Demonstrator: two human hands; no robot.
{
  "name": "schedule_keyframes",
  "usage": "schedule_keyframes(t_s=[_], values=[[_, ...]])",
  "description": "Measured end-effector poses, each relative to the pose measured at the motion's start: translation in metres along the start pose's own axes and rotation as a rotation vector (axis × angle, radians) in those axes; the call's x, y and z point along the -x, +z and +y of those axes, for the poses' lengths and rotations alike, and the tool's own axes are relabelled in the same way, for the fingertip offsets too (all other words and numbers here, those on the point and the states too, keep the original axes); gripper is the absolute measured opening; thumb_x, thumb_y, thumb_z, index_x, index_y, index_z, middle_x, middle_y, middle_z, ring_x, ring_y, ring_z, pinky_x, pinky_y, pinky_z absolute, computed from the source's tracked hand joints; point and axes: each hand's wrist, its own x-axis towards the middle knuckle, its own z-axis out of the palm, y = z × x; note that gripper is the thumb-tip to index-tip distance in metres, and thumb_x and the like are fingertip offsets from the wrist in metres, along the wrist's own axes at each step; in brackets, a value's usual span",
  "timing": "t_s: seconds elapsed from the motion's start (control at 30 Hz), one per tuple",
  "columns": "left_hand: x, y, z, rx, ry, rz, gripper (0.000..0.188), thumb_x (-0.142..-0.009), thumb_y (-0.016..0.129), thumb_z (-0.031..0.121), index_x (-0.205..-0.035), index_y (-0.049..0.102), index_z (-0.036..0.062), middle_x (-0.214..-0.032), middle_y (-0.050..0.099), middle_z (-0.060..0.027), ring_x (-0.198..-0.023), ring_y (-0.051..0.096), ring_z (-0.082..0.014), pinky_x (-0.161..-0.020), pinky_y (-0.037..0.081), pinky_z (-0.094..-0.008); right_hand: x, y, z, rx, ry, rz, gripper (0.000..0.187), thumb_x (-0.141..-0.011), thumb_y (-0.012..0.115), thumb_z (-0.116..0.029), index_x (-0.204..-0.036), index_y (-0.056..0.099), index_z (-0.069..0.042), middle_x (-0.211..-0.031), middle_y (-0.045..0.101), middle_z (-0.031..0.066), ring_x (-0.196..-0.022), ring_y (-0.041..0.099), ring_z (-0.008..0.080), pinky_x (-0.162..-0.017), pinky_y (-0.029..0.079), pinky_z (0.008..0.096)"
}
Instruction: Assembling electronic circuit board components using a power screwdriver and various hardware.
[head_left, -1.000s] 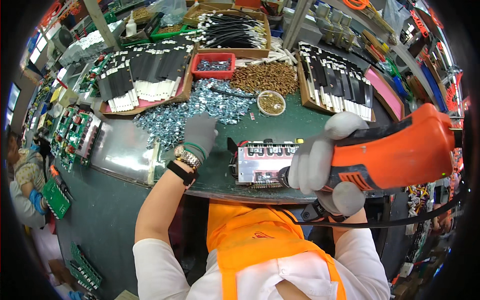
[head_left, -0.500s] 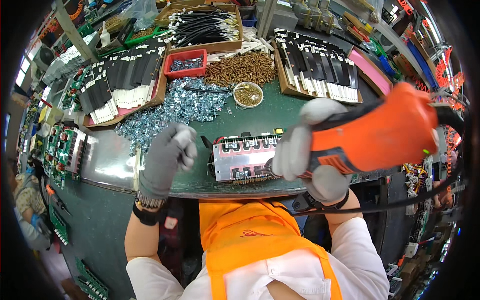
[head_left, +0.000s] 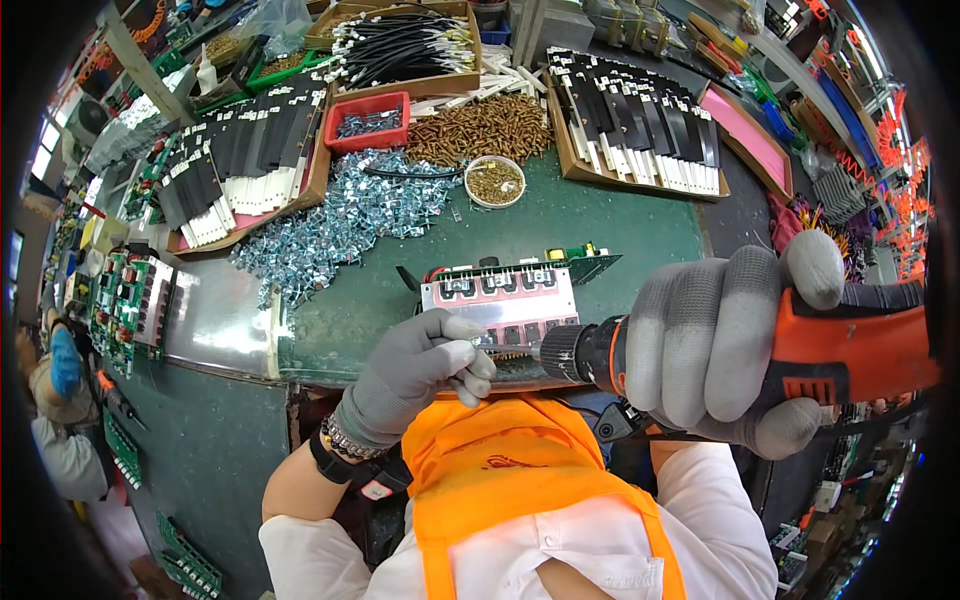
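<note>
1. the right hand, in a grey knit glove with paler fingers, wraps the power driver, fingers curled side by side and clamped on its hard orange-and-black casing.
2. the left hand, gloved alike, has thumb and forefinger pinched together at the tip of the driver's thin metal bit; i cannot tell whether a small part sits between them.
3. the bench is smooth, scuffed green; bare surface runs from the tub toward the right and down to the circuit assembly, giving open room there.
4. the left carton and the right carton, brown and open, hold flat black strips with white ends and bound that room at the far side.
5. a heap of metal clips, shiny and bent, spreads loosely left of the tub.
6. the circuit assembly, a flat silvery plate with rows of black components, lies near the bench's front edge, just beyond the bit.
7. the round tub, white-rimmed, holds tiny brassy pieces.
</note>
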Motion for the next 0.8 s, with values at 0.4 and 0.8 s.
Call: schedule_keyframes(t_s=[0.4,0.8], values=[[-0.007,0.029,-0.004,-0.238,0.047,0.075,0.020,-0.092,0.051,0.008,-0.109,0.050,-0.0041,-0.090,0.064,-0.0148,-0.071,0.066,-0.0179,-0.062,0.056,-0.0271,0.011,0.019,-0.006,0.250,0.136,0.374,0.073,-0.087,0.070,-0.028,-0.141,0.027,-0.005,-0.064,0.054,0.0001,-0.045,0.049,0.0118,-0.045,0.043,0.0280],[-0.015,0.042,-0.012,-0.521,-0.120,-0.034,0.035,-0.093,0.047,0.009,-0.127,0.044,0.0023,-0.075,0.065,-0.0085,-0.058,0.063,-0.0140,-0.052,0.053,-0.0260,0.023,-0.013,-0.011,0.182,0.383,0.278,0.073,-0.079,0.077,-0.024,-0.137,0.035,-0.006,-0.069,0.058,0.0036,-0.048,0.053,0.0166,-0.046,0.042,0.0312]])
